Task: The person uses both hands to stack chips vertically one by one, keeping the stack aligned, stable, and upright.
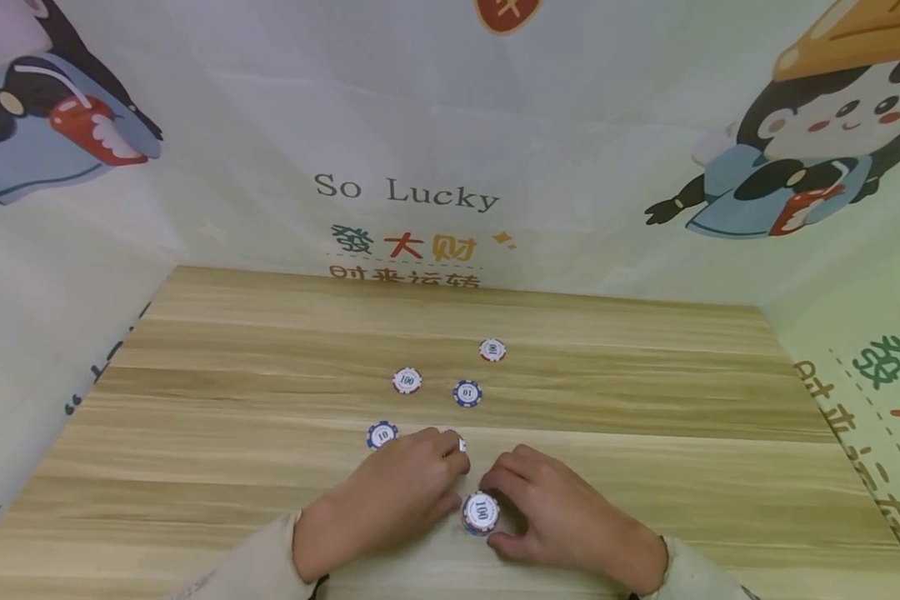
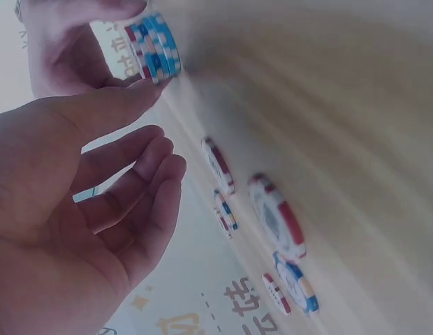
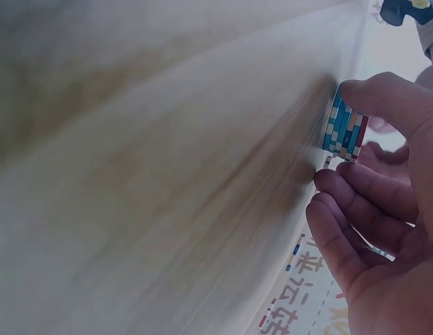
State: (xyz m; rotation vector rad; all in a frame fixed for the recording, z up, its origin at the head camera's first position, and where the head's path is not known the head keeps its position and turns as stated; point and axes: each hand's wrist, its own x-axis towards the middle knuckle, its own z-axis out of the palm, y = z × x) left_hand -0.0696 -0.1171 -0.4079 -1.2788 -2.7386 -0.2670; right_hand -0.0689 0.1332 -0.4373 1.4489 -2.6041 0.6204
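My right hand (image 1: 566, 510) pinches the chip stack (image 1: 482, 512), near on the surface (image 1: 645, 375); a light grip should keep it square. My relaxed, empty left hand (image 1: 399, 473) should take loose chips (image 1: 407, 381) by their edges.

the wood-grain table (image 1: 645, 367) bears a chip stack (image 1: 481, 512) and, scattered flat beyond it, two blue chips (image 1: 467, 393) and several red-white chips (image 1: 407, 380)

Cannot see most of one chip (image 1: 461, 444) behind the left hand (image 1: 399, 475), lower centre of the head view, nor all of a cartoon figure (image 1: 37, 162), cut by the upper-left edge. Cannot read the blurred loose chips (image 2: 278, 218) low in the left-wrist view.
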